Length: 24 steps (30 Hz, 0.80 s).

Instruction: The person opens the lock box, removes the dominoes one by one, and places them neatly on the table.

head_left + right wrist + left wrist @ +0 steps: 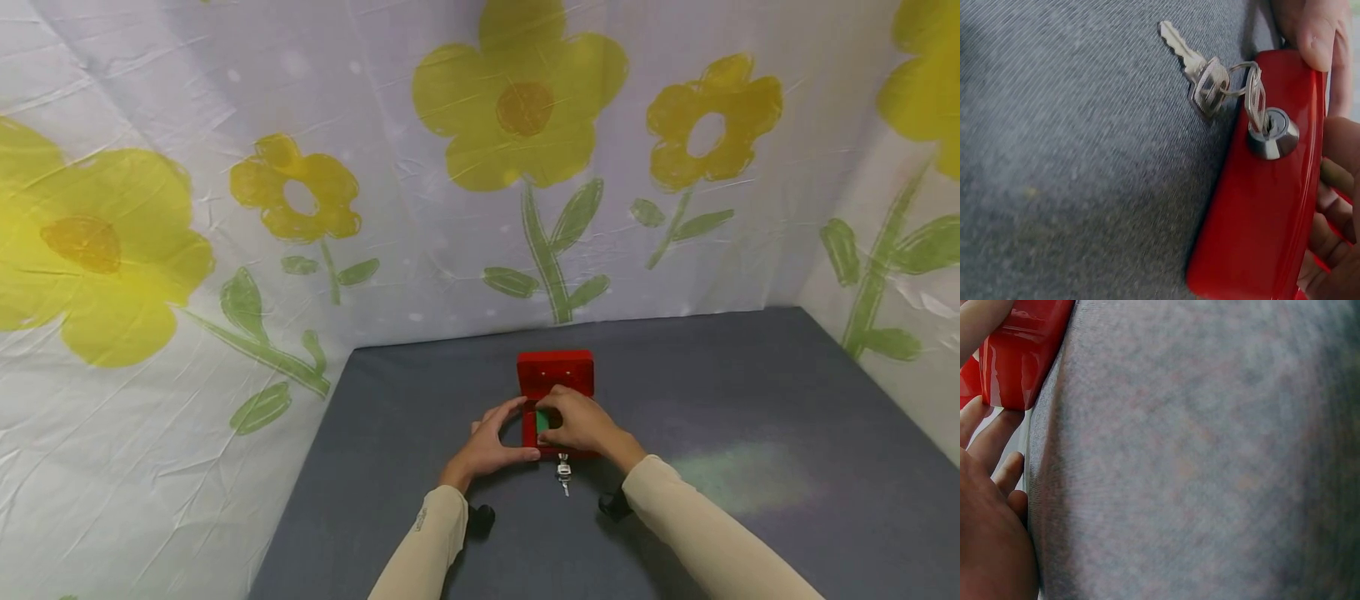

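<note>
A red cash box stands on the dark table with its lid raised. My left hand holds the box's left side, thumb at the front corner and fingers toward the back. In the left wrist view its fingertips touch the red wall. My right hand reaches into the box, its thumb and fingers curled about the two ends of a flat green item; most of that item is hidden. One key sits in the front lock, and a second key hangs from its ring.
Grey cloth covers the table. A white curtain with yellow flowers closes off the back and sides. Dark wrist devices show under both sleeves.
</note>
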Each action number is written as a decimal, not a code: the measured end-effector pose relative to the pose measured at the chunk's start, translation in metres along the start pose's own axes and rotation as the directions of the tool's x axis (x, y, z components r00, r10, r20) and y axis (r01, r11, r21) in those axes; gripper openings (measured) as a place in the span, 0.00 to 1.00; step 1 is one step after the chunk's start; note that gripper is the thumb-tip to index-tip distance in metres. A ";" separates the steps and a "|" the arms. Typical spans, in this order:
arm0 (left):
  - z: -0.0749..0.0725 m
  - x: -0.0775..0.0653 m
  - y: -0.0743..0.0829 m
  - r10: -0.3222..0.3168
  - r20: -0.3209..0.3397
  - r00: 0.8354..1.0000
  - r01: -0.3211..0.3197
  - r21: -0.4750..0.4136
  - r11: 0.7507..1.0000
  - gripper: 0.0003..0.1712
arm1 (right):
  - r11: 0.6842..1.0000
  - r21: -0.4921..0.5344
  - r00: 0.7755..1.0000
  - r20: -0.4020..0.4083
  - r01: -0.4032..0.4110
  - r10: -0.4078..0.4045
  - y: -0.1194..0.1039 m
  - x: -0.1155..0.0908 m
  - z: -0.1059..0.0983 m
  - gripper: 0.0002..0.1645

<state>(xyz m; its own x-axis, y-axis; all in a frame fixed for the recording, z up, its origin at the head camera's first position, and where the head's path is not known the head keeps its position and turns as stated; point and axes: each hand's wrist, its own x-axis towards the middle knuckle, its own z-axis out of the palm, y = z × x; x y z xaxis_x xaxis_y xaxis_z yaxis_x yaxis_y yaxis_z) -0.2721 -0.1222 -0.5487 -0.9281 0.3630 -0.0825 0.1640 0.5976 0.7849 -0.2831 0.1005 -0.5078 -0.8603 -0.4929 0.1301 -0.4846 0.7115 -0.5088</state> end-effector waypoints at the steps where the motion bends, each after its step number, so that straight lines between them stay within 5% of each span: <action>1: 0.000 0.000 0.000 0.001 0.000 1.000 -0.001 -0.002 1.000 0.54 | 1.000 0.000 1.000 -0.005 0.005 -0.005 0.001 -0.001 0.000 0.28; 24: 0.002 0.000 -0.001 -0.023 0.002 1.000 0.023 -0.022 0.999 0.54 | 0.993 0.111 0.997 -0.072 0.035 -0.028 0.015 -0.018 -0.006 0.28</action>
<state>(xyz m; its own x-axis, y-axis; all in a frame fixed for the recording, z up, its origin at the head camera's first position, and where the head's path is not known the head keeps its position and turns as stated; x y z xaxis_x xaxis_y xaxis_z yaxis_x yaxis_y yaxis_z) -0.2715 -0.1220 -0.5508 -0.9311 0.3505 -0.1015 0.1352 0.5897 0.7962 -0.2759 0.1230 -0.5122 -0.8558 -0.4750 0.2048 -0.4941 0.6335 -0.5954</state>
